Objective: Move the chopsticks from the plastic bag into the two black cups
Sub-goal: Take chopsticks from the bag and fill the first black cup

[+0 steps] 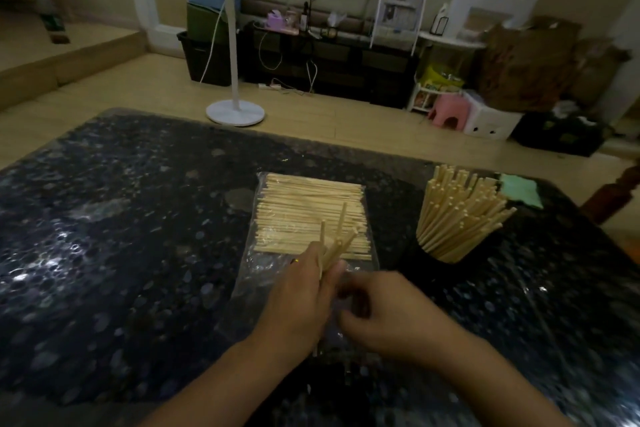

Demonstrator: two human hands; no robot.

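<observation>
A clear plastic bag [273,274] lies on the dark table, holding a flat stack of pale wooden chopsticks [311,211]. My left hand [298,302] grips a small bundle of chopsticks [337,246] that point up and away over the bag's near end. My right hand [384,308] is just right of it, blurred, fingers curled close to the bundle's lower part; whether it holds any sticks is unclear. To the right stands a black cup [429,255], packed with upright, fanned-out chopsticks [460,215]. Only this one cup shows.
The dark speckled table [121,253] has a glossy cover. A green cloth [521,189] lies behind the cup near the far right edge. A wooden chair post [613,194] stands at the right. Beyond the table is a white fan base [235,113] on the floor.
</observation>
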